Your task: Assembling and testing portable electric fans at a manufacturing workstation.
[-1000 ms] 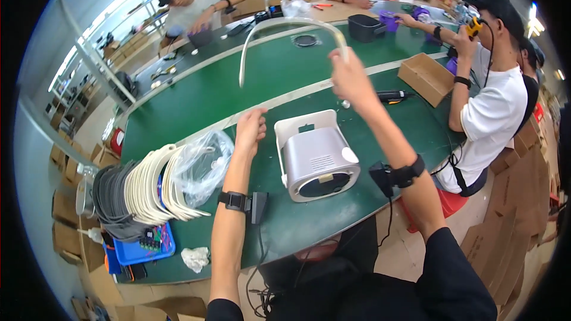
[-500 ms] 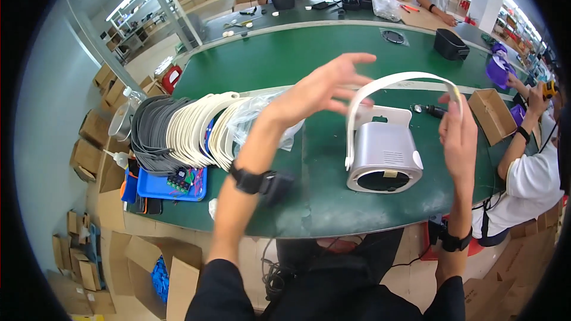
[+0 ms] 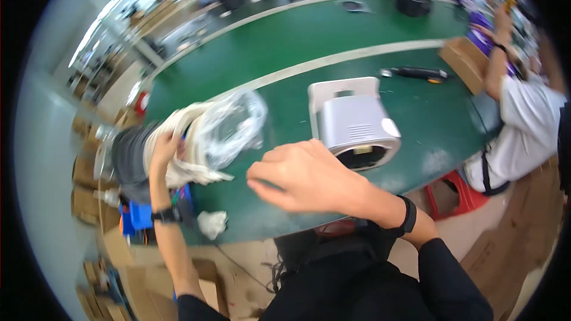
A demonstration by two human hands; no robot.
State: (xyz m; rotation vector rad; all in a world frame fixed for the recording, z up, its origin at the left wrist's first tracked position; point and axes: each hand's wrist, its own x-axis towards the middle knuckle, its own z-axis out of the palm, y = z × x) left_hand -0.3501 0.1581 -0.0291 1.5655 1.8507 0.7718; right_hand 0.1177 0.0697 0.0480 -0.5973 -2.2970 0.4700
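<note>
My left hand (image 3: 164, 153) is at the row of curved cream handles (image 3: 189, 173), its fingers wrapped round part of them. Beside them, dark grey handles (image 3: 129, 156) stand bunched together, and a crumpled clear plastic bag (image 3: 235, 128) leans on the other side. My right hand (image 3: 306, 175) hovers over the near part of the green table, back upward, thumb apart from the loosely bent fingers, with nothing visible in it. Just beyond it sits a silver-grey appliance housing (image 3: 355, 120) with a raised white back plate and a dark round front opening. No handle arches over it.
A black and orange power screwdriver (image 3: 416, 74) lies behind the housing, near an open cardboard box (image 3: 465, 62). A crumpled white wad (image 3: 212, 224) and a blue tray (image 3: 141, 215) lie near the left edge. A co-worker in a white shirt (image 3: 526, 116) sits at the right.
The cream handle held over the housing is no longer there. My left hand has moved left to the handle row; my right hand has swung left in front of the housing. The view has shifted.
</note>
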